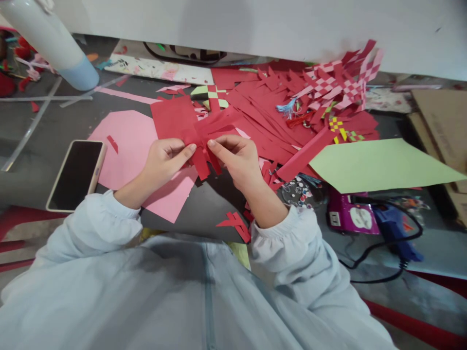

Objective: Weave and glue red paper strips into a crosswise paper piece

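Between my two hands is a piece of red paper (203, 164) cut into strips, its loose ends hanging toward me. My left hand (166, 160) pinches its left side with thumb and fingers. On the other side my right hand (237, 155) pinches the strips close by, fingertips almost meeting the left ones. A flat red sheet (173, 116) lies just behind the left hand. Pink paper (126, 131) spreads under and beside the left wrist. How the strips cross is partly hidden by my fingers.
Red strips and woven paper (328, 87) heap up at the back right. A green sheet (379, 165), a purple box (352, 214) and a blue glue gun (397, 233) with a black cord lie right. A phone (76, 175) and a bottle (62, 48) are left.
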A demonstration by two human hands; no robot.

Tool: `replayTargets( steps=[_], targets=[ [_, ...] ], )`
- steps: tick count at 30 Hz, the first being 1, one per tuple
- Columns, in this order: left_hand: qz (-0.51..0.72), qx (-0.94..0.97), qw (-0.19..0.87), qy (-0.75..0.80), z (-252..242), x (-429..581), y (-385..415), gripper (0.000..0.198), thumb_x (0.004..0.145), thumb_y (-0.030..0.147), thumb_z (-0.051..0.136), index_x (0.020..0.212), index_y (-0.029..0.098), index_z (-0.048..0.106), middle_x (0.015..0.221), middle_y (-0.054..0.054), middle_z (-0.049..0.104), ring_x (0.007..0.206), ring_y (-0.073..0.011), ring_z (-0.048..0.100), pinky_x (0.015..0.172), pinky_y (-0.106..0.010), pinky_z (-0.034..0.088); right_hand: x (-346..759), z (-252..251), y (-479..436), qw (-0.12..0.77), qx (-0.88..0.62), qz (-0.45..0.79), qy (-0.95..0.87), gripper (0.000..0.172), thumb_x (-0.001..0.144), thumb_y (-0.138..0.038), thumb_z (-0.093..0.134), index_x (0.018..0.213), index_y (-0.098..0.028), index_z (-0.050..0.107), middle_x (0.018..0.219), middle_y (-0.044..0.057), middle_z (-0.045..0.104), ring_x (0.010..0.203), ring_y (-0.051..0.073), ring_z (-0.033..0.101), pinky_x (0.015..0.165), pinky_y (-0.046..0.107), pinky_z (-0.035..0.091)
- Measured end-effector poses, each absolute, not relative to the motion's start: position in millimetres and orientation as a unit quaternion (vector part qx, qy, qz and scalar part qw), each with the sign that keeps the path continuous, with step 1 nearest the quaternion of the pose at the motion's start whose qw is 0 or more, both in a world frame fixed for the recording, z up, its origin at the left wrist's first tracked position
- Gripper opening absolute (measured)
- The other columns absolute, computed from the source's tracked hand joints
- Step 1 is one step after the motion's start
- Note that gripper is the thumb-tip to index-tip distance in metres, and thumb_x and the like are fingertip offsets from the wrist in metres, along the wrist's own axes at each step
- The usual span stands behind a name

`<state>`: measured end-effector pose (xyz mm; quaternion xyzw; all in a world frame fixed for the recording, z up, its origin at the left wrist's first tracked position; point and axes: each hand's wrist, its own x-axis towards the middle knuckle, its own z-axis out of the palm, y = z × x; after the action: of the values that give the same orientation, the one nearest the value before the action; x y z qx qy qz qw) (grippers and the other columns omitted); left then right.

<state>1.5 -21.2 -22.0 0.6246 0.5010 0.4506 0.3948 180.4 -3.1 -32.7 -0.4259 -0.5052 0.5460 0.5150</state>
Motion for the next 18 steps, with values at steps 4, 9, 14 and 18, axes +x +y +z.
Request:
replayTargets(
  steps=[4, 9, 14, 18],
  targets=[
    [0.471, 0.581, 0.433, 0.503, -19.8, 4.6, -22.6, 0.039, 0.081, 0.048, 0.076, 0.062, 0.018, 0.059, 0.060, 0.002, 0.060, 0.056, -0.0108, 0.058, 0.052, -0.022, 0.048, 181.7, -38.1, -1.7, 0.518, -0.434, 0.502, -0.540, 0.034, 0.067, -0.053, 0.083, 0.068, -0.019, 0.074, 0.067, 0.000, 0.071, 0.060, 0.010, 0.057, 0.061, 0.027, 0.047],
    [0.473, 0.539, 0.473, 0.512, -19.1, 5.7, -22.9, 0.036, 0.076, 0.045, 0.082, 0.064, 0.017, 0.065, 0.062, 0.001, 0.063, 0.059, -0.0116, 0.062, 0.058, -0.024, 0.057, 181.3, -41.8, -1.9, 0.519, -0.440, 0.456, -0.574, 0.021, 0.072, -0.041, 0.078, 0.069, -0.020, 0.077, 0.070, 0.001, 0.075, 0.062, 0.012, 0.062, 0.061, 0.027, 0.050],
    [0.473, 0.518, 0.493, 0.514, -18.4, 5.4, -23.2, 0.035, 0.073, 0.043, 0.084, 0.061, 0.017, 0.064, 0.060, 0.002, 0.062, 0.057, -0.0100, 0.060, 0.059, -0.024, 0.058, 181.7, -39.2, -3.0, 0.508, -0.447, 0.433, -0.595, 0.018, 0.075, -0.037, 0.075, 0.071, -0.020, 0.079, 0.070, 0.001, 0.076, 0.059, 0.011, 0.060, 0.058, 0.026, 0.048],
    [0.468, 0.517, 0.495, 0.519, -17.6, 5.7, -23.2, 0.035, 0.073, 0.042, 0.084, 0.060, 0.016, 0.064, 0.059, 0.001, 0.062, 0.058, -0.0104, 0.061, 0.058, -0.023, 0.056, 181.7, -38.3, -3.5, 0.499, -0.454, 0.438, -0.594, 0.018, 0.074, -0.038, 0.076, 0.072, -0.020, 0.079, 0.071, 0.002, 0.077, 0.060, 0.011, 0.059, 0.059, 0.026, 0.048]
  ],
)
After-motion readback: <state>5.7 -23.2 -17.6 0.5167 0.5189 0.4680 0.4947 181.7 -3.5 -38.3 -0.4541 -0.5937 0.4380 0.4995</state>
